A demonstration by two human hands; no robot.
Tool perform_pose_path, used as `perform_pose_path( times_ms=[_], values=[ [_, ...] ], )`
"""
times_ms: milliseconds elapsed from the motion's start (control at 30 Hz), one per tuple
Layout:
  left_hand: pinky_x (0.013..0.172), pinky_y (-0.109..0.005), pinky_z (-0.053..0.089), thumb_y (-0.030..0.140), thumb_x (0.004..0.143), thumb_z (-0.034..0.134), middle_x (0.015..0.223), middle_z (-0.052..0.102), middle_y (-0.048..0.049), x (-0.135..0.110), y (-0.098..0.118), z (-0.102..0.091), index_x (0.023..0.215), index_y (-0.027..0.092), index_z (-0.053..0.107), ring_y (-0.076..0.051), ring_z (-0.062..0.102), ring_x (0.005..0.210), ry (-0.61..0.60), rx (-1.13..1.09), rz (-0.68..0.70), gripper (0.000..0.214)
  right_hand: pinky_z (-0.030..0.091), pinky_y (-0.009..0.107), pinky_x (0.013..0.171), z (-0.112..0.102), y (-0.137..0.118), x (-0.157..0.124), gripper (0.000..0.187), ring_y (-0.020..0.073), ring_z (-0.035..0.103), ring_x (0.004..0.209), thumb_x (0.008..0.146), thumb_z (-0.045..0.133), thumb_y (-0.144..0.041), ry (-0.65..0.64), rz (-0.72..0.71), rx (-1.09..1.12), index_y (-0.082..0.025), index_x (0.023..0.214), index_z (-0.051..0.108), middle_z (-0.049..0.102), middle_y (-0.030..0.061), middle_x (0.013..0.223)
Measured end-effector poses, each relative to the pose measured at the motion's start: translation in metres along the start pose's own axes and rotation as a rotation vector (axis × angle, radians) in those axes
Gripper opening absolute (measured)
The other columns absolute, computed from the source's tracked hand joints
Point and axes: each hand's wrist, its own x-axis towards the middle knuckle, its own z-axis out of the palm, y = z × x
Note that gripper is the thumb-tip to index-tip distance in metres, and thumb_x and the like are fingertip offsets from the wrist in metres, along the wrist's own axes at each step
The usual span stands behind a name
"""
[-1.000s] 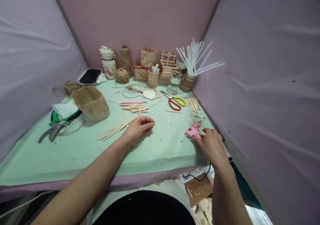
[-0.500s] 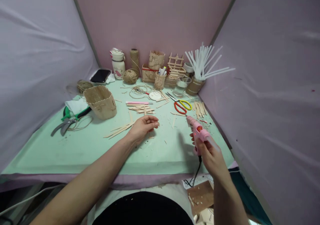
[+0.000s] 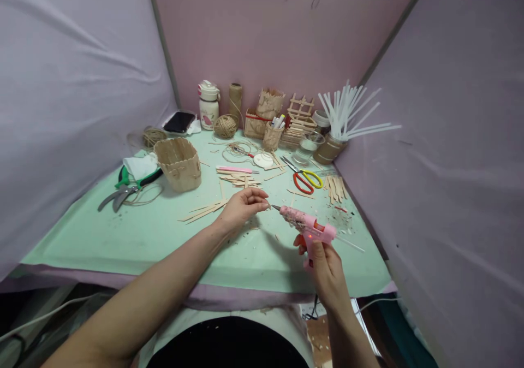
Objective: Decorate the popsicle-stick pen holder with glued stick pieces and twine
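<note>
My right hand is wrapped round the handle of a pink hot glue gun, a clear glue stick poking out of its back. The gun's nozzle points left, close to the fingertips of my left hand. Those fingers pinch a tiny pale piece, too small to name. Behind the left hand lie flat wooden sticks and a pink pen-like tool. An oval basket covered in wooden pieces stands to the left.
Scissors with red and yellow handles lie beyond the glue gun. Green-handled pruning shears rest at the left. Twine balls, a bottle, a cup of water and a jar of glue sticks line the back.
The glue gun has swung left and turned, bringing its nozzle from pointing away to beside my left fingertips. My left hand keeps its pinch. The whole view has shifted slightly.
</note>
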Motion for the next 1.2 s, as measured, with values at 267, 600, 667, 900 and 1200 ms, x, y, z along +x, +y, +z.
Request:
perform_pose_path(
  times_ms=[267, 600, 667, 900, 1200],
  values=[
    [0.076, -0.029, 0.046, 0.028, 0.058, 0.082, 0.074, 0.069, -0.0017, -0.0015, 0.0031, 0.0005, 0.085, 0.017, 0.064, -0.014, 0.063, 0.072, -0.001, 0.012, -0.010, 0.033, 0.039, 0.025, 0.048, 0.0022, -0.0016, -0.0005, 0.051, 0.0137, 0.046, 0.054, 0.089, 0.041, -0.061, 0.014, -0.019, -0.022, -0.016, 0.084, 0.064, 0.054, 0.0029, 0.070],
    [0.076, -0.029, 0.045, 0.025, 0.058, 0.082, 0.074, 0.069, -0.0013, -0.0019, 0.0046, 0.0012, 0.084, 0.017, 0.065, -0.014, 0.063, 0.072, 0.003, 0.021, -0.035, 0.033, 0.038, 0.026, 0.047, 0.0027, -0.0002, 0.0004, 0.050, 0.0128, 0.045, 0.052, 0.090, 0.041, -0.061, 0.003, -0.043, -0.030, -0.016, 0.082, 0.062, 0.054, 0.0027, 0.070],
    [0.075, -0.029, 0.045, 0.025, 0.058, 0.082, 0.074, 0.068, -0.0011, -0.0022, 0.0051, 0.0013, 0.084, 0.017, 0.065, -0.014, 0.062, 0.071, 0.004, 0.023, -0.035, 0.033, 0.038, 0.025, 0.047, 0.0025, 0.0002, 0.0009, 0.051, 0.0128, 0.046, 0.052, 0.090, 0.041, -0.061, 0.004, -0.055, -0.037, -0.016, 0.081, 0.062, 0.054, 0.0026, 0.069],
    [0.075, -0.028, 0.045, 0.025, 0.058, 0.082, 0.074, 0.068, -0.0011, -0.0023, 0.0040, 0.0008, 0.084, 0.016, 0.064, -0.013, 0.062, 0.070, 0.004, 0.015, -0.023, 0.032, 0.036, 0.025, 0.044, 0.0016, 0.0009, 0.0008, 0.050, 0.0121, 0.043, 0.050, 0.089, 0.041, -0.062, -0.006, -0.030, -0.038, -0.017, 0.080, 0.060, 0.054, 0.0024, 0.069],
    [0.075, -0.030, 0.046, 0.029, 0.057, 0.082, 0.076, 0.069, -0.0026, -0.0014, 0.0020, -0.0003, 0.085, 0.017, 0.065, -0.015, 0.063, 0.073, -0.001, 0.032, -0.014, 0.034, 0.036, 0.025, 0.043, 0.0010, 0.0014, 0.0011, 0.049, 0.0122, 0.043, 0.049, 0.089, 0.040, -0.062, -0.004, -0.041, -0.055, -0.019, 0.074, 0.056, 0.054, 0.0019, 0.068]
  ],
)
